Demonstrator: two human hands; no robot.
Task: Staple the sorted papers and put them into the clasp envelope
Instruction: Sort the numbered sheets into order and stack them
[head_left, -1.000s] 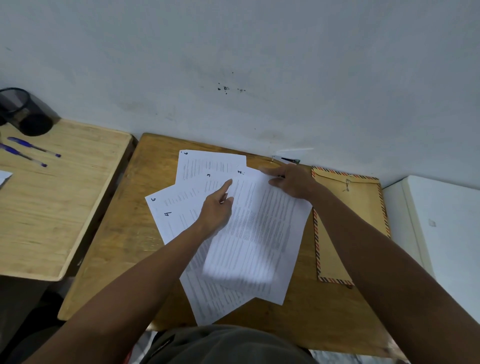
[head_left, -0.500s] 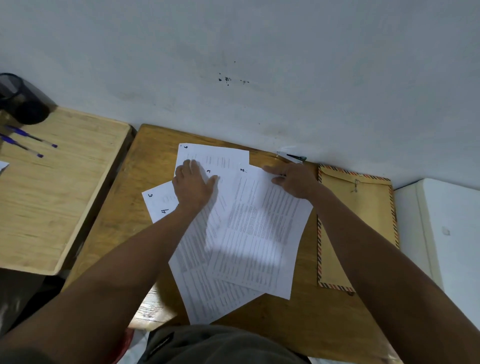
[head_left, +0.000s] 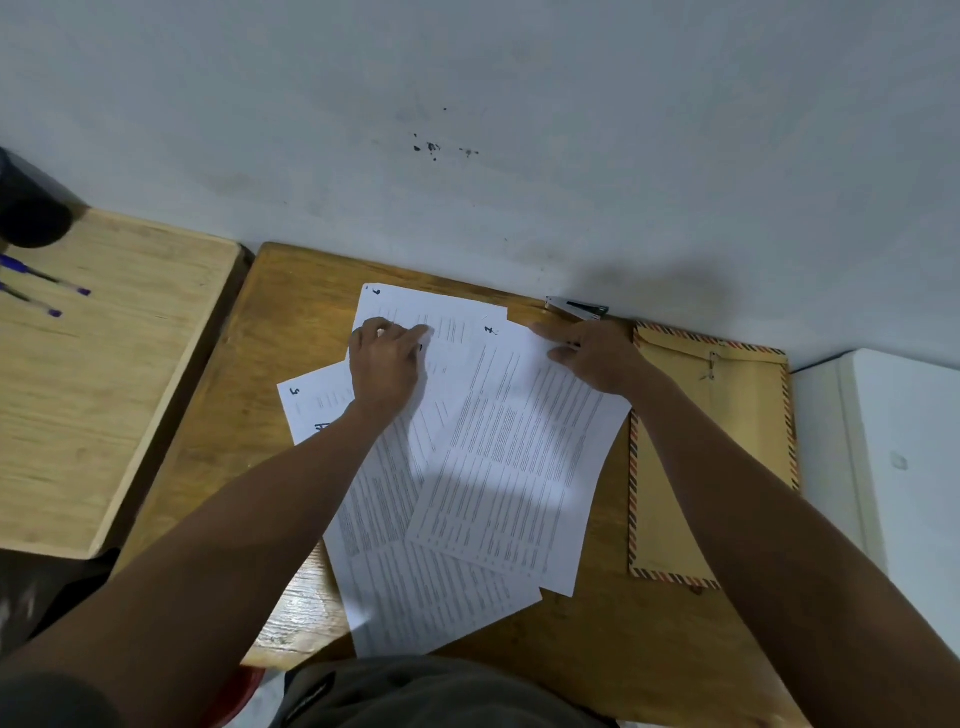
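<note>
Several printed white sheets with handwritten numbers lie fanned and overlapping on the brown wooden desk. My left hand rests flat on the upper left sheets, fingers curled at a sheet's top part. My right hand presses on the top right corner of the uppermost sheet. A brown clasp envelope with a striped border lies flat to the right of the papers, partly under my right forearm. A small stapler sits against the wall just beyond my right hand.
A lighter wooden table stands to the left with two blue pens and a dark cup on it. A white box stands right of the desk. A grey wall runs along the desk's far edge.
My left hand moved up and left from pointing at the middle sheets to lying on the upper left sheets. The right hand stayed on the top sheet's corner.
</note>
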